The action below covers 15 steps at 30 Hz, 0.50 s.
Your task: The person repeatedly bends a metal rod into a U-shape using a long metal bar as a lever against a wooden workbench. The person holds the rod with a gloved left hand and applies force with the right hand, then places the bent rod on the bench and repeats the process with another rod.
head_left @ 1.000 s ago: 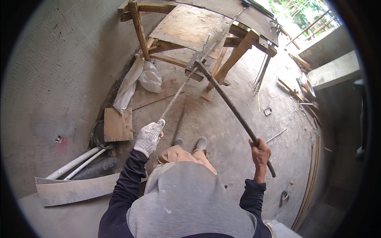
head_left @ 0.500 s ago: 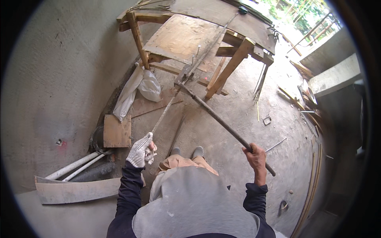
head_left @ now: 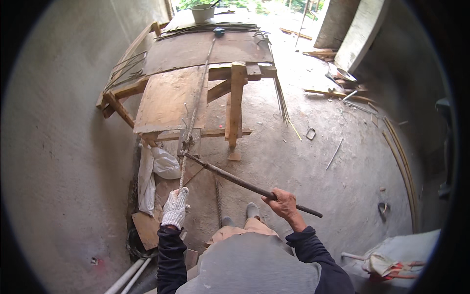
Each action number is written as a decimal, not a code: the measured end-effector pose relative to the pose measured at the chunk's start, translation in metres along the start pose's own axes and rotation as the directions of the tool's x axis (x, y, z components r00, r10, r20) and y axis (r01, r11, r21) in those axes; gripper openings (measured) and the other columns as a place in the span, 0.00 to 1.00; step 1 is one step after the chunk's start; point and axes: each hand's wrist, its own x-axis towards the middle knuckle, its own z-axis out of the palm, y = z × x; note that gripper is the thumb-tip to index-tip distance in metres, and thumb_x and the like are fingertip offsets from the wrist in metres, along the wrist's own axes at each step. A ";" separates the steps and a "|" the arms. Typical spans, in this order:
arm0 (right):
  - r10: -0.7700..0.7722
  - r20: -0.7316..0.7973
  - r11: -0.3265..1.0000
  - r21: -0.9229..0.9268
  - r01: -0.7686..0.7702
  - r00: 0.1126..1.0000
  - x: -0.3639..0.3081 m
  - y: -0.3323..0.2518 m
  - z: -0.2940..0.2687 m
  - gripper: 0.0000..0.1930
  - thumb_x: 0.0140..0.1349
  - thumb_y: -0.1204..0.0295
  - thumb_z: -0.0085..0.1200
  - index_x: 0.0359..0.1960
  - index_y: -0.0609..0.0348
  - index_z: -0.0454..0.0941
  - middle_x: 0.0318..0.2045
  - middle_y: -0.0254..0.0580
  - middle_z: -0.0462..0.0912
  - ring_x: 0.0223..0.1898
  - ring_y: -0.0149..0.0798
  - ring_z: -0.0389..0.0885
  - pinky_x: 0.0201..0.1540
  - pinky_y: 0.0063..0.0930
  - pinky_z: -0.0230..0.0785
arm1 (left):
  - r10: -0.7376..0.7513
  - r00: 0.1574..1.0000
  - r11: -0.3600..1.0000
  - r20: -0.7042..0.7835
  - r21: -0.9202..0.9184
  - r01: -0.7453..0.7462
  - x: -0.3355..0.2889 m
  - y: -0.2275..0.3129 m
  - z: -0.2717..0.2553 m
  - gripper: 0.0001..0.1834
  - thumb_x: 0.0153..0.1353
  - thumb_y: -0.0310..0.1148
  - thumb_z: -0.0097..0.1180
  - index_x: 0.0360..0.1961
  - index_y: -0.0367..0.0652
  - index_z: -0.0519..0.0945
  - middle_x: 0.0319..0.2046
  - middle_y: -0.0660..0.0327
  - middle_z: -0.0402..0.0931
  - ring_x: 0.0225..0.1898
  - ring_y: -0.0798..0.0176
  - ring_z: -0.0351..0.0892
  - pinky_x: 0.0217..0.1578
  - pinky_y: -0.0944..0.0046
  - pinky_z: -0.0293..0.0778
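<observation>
My left hand [head_left: 175, 208], in a white knitted glove, is closed around the near end of a long ribbed rebar [head_left: 194, 113]. From there the rebar runs away from me, across the wooden bench. My bare right hand [head_left: 283, 203] wraps around a dark metal lever bar [head_left: 235, 180] near its outer end. The lever's far end meets the rebar next to a small metal plate [head_left: 194, 142] with upright pegs at the bench's near end. A plywood sheet [head_left: 166, 100] lies beneath part of the rebar.
The wooden bench [head_left: 171, 51] holds thin bars and a grey bucket [head_left: 202, 13]. A small dark-blue object [head_left: 219, 32] sits by the rebar's far end. White sacks [head_left: 166, 164] lie by the left wall. Loose rods and timber [head_left: 338, 95] lie to the right.
The view has turned right and lifted. My left hand is closer to the pegged plate along the rebar. My right hand still grips the lever, slightly further in from its end.
</observation>
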 end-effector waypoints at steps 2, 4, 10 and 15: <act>0.085 -0.024 0.994 0.066 -0.083 0.996 -0.010 0.001 -0.002 0.16 0.55 0.56 0.65 0.25 0.55 0.77 0.19 0.43 0.78 0.22 0.46 0.79 0.27 0.38 0.69 | 0.042 0.999 0.998 0.021 0.042 -0.043 0.012 0.000 0.004 0.27 0.66 0.56 0.52 0.36 0.37 0.76 0.24 0.59 0.75 0.25 0.63 0.76 0.31 0.64 0.72; 0.235 -0.021 0.965 0.124 -0.231 0.972 -0.023 0.003 -0.001 0.15 0.55 0.58 0.66 0.25 0.55 0.77 0.19 0.43 0.77 0.22 0.45 0.79 0.27 0.37 0.69 | 0.138 0.990 0.969 0.006 0.204 -0.137 0.026 -0.007 0.006 0.26 0.67 0.55 0.52 0.32 0.38 0.76 0.23 0.61 0.74 0.24 0.64 0.75 0.29 0.66 0.70; 0.542 -0.023 0.830 0.176 -0.530 0.840 -0.072 0.030 0.015 0.22 0.57 0.48 0.59 0.31 0.56 0.81 0.24 0.49 0.81 0.29 0.51 0.83 0.34 0.41 0.72 | 0.119 0.984 0.946 -0.130 -0.286 -0.152 0.047 -0.039 0.039 0.21 0.68 0.53 0.54 0.27 0.47 0.75 0.19 0.72 0.67 0.19 0.77 0.62 0.21 0.72 0.59; 0.718 0.030 0.684 0.157 -0.713 0.695 -0.095 0.079 0.025 0.23 0.54 0.47 0.59 0.34 0.56 0.83 0.31 0.54 0.84 0.37 0.55 0.83 0.40 0.43 0.73 | 0.210 0.938 0.881 -0.274 -0.364 -0.304 0.039 -0.037 0.052 0.20 0.69 0.51 0.52 0.25 0.51 0.73 0.17 0.74 0.63 0.15 0.81 0.54 0.16 0.76 0.50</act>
